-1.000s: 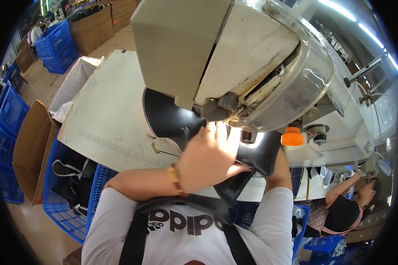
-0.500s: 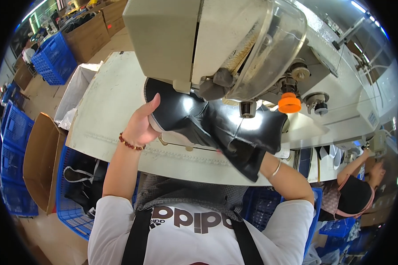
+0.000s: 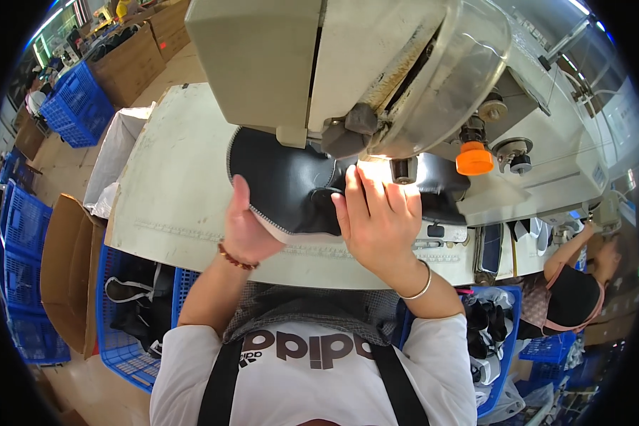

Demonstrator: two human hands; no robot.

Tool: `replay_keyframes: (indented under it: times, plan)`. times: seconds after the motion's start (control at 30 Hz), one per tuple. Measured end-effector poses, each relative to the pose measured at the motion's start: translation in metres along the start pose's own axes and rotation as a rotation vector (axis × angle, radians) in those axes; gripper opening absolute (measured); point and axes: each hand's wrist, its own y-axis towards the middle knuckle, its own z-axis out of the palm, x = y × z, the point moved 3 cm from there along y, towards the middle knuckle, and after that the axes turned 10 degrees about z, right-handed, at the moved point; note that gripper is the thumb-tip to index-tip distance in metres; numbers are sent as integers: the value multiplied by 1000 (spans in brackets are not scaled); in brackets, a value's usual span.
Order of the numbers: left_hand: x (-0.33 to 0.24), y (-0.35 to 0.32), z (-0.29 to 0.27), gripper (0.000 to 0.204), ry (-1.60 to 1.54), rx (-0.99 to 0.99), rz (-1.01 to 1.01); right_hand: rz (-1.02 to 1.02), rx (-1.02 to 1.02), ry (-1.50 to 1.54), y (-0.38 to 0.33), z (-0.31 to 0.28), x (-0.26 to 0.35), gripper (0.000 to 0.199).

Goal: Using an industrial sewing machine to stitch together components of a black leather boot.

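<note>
While black glossy piece (image 3: pixel 280 167) lies on white table (image 3: pixel 163 184), partly under sewing mach. (image 3: pixel 255 64), R hand (image 3: pixel 383 231) rests palm-down on it, fingers extended; L hand (image 3: pixel 252 227) at its near L edge, fingers mostly hidden, grip can't tell. Blue crate (image 3: pixel 131 366) L, below.

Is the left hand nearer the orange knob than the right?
No, the right hand is nearer the knob; the left hand is at the left edge of the black piece.

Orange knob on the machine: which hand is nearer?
Right. The right hand is on the black piece, below and left of the orange knob in the picture; the left hand is farther left, at the piece's lower-left edge.
</note>
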Motion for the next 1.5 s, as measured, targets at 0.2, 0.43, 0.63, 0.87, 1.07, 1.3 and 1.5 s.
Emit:
replay_keyframes:
  times: [0.2, 0.43, 0.63, 0.87, 1.07, 1.3, 1.5]
  plan:
    - [-62, 20, -29, 60, 220, -85, -95, -38, 39, 39, -14, 5, 2, 28]
    - [-50, 32, -45, 67, 99, -29, -78, 60, 117, -33, -19, 7, 27, 25]
    - [-35, 23, -48, 69, -64, 14, -79, 42, 146, 53, -17, 5, 17, 28]
    - [-32, 20, -44, 72, -49, -11, -69, -41, 147, 53, -12, 11, -1, 22]
    - [-27, 14, -38, 71, 49, -70, -41, -89, 184, 135, -17, 15, -13, 27]
    - [-21, 17, -29, 70, -12, -24, -11, -84, 199, 159, -21, 25, -25, 32]
    - [-21, 14, -35, 71, 9, -62, -47, -259, -31, 211, -12, 36, -39, 24]
